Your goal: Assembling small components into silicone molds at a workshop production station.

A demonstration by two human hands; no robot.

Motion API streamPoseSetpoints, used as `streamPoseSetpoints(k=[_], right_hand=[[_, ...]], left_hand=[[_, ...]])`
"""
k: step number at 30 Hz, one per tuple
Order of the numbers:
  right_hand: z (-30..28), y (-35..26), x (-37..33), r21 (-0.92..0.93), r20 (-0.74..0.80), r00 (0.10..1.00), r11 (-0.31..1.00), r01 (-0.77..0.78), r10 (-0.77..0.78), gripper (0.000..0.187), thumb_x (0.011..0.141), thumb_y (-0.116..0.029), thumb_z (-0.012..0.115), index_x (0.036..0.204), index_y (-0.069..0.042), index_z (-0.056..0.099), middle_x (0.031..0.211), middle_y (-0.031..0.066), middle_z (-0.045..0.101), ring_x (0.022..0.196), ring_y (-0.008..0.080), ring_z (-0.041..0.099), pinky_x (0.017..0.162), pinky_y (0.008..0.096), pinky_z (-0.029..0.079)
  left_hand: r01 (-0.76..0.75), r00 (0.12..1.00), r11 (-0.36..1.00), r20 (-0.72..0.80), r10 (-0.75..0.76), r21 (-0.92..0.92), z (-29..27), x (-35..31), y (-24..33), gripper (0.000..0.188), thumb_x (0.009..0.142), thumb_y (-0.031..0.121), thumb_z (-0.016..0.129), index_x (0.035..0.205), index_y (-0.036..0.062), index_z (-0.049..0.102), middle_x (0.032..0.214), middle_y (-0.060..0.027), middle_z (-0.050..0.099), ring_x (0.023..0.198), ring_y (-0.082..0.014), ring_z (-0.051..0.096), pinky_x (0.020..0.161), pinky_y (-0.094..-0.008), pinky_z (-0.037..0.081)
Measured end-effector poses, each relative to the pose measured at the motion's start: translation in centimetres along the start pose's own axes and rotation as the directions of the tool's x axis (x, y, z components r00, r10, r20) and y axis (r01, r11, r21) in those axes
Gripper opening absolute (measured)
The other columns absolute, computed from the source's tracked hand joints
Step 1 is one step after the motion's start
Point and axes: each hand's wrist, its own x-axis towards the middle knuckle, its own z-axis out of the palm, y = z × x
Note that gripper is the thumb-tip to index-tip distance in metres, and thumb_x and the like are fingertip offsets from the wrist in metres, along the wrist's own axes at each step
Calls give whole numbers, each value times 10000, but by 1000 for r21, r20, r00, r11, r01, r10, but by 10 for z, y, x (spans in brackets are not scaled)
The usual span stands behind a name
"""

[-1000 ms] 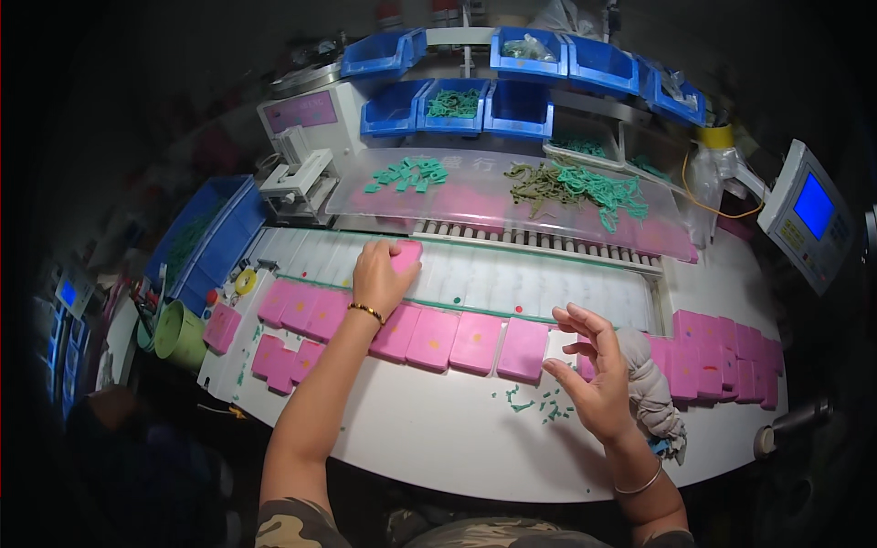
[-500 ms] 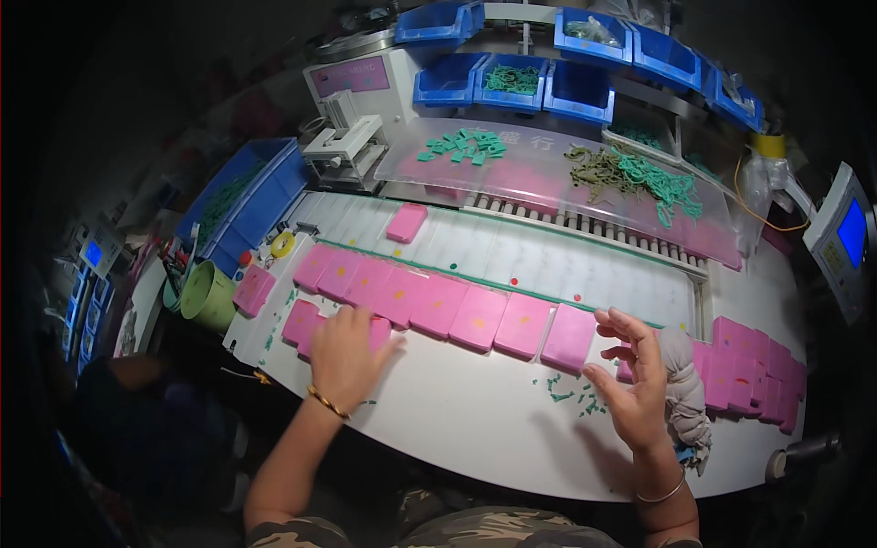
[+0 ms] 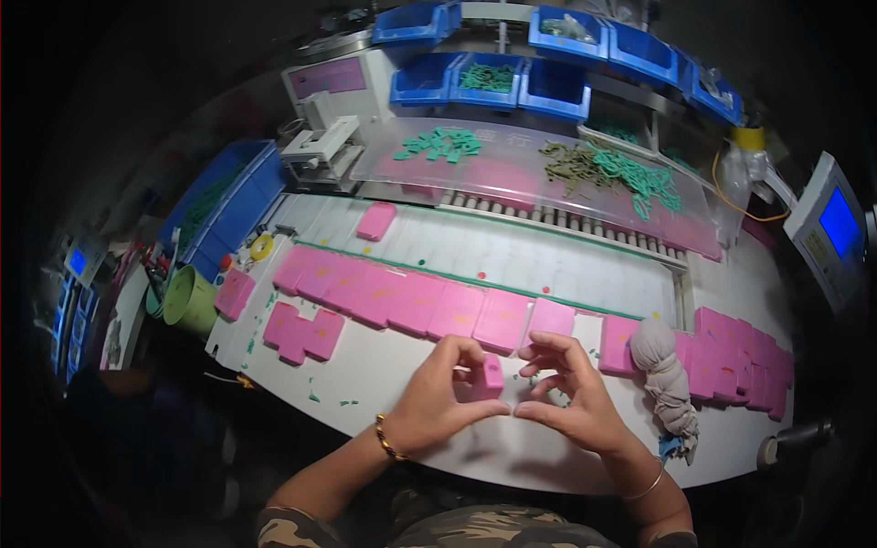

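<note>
One pink block (image 3: 491, 378) in curled left fingers (image 3: 459, 349), empty right fingers (image 3: 562, 345) half-open, one grey cloth bundle (image 3: 669, 385) nearby

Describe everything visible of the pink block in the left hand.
The pink block is box-shaped, matte and plain, perhaps foam or rubber. A narrow face shows, with a small darker mark near its upper end; whether hole or print is unclear. It looks roughly upright, gripped by the left hand, whose fingers hide part of it. The right hand is open beside it, apparently not touching. Whether it rests on the white tabletop is unclear.
</note>
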Motion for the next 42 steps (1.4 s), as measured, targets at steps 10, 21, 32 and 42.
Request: streamPoseSetpoints(k=[10,21,32,42], right_hand=[[-28,-8,-1,-235,16,950,922,307,-312,508,726,-223,837,1120,-11,596,1004,97,598,902,204,598,740,307,501],[-28,-6,-2,357,-185,978,921,154,-92,479,887,29,634,1341,47,482,1305,149,554,1137,190,583,926,304,517],[-32,-5,-3,281,-167,984,953,111,-65,364,923,51,547,1287,45,549,1230,121,624,1084,149,600,929,281,497],[-18,-3,0,-369,-8,927,863,346,-375,844,712,-253,837,1414,-45,417,1278,154,479,1165,302,477,994,392,397]], left_hand=[[-203,955,959,179,239,-198,30,36,16,531,705,75,841,1059,43,446,1053,-74,479,1027,-161,545,902,-300,532],[-47,999,683,-50,16,-729,32,37,14,848,682,-107,793,1354,79,310,1192,-87,475,1138,-202,529,1017,-354,473],[-77,995,695,-9,101,-715,64,36,13,551,758,154,816,1136,99,419,1219,-109,436,1221,-198,402,1067,-357,317],[464,862,181,394,-320,-867,60,53,20,243,971,309,573,1007,69,555,857,-63,599,702,-120,591,556,-255,490]])
